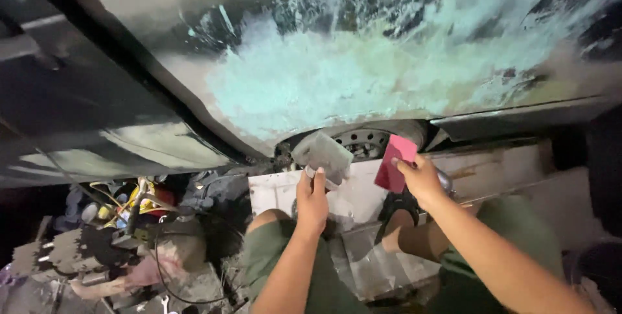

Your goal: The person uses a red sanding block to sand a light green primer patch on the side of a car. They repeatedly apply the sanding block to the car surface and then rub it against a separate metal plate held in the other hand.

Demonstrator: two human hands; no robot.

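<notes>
Two bare hands work below a car body panel [363, 61] smeared with pale green filler: the left hand [312, 198] has its fingers closed around the edge of a grey sanding block [322, 155], held up just beneath the panel near the wheel arch, while the right hand [422, 176] pinches a red abrasive pad [395, 162] between thumb and fingers, close beside the block. Behind both tools a steel wheel [364, 141] shows in the arch, and the person, in green shorts, crouches over a white board [353, 191], with a heap of tools and cables [129, 207] to the left.
</notes>
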